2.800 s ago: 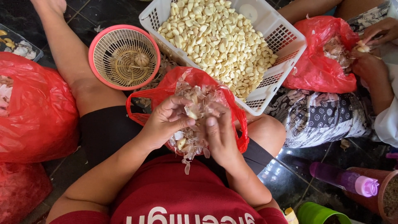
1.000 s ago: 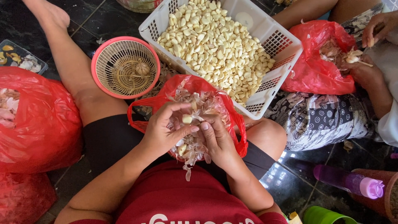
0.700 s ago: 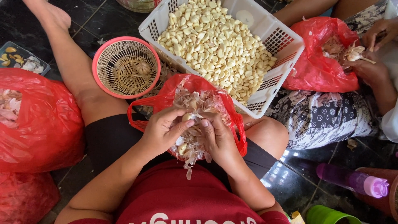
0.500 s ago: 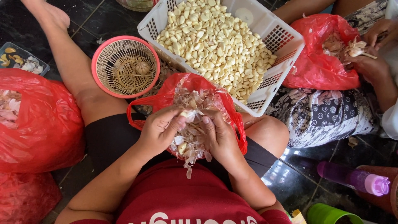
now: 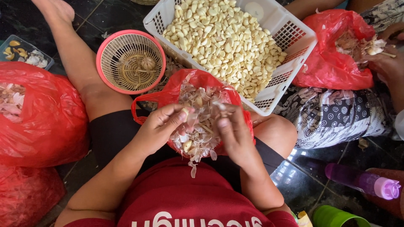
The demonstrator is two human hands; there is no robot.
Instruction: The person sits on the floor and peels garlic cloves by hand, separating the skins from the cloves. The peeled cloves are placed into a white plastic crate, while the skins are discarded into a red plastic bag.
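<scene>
Sitting on the dark tiled floor (image 5: 311, 176), the person keeps a red bag (image 5: 168, 94) of papery garlic skins in the lap, so peelings drop straight in. Over it, the left hand (image 5: 162, 126) pinches a garlic clove (image 5: 185, 112) at its fingertips; the right hand (image 5: 235, 132) curls just beside it, seemingly holding nothing. A white basket (image 5: 294, 42) of peeled cloves sits just beyond the bag, within reach, beside a round pink basket (image 5: 101, 63).
</scene>
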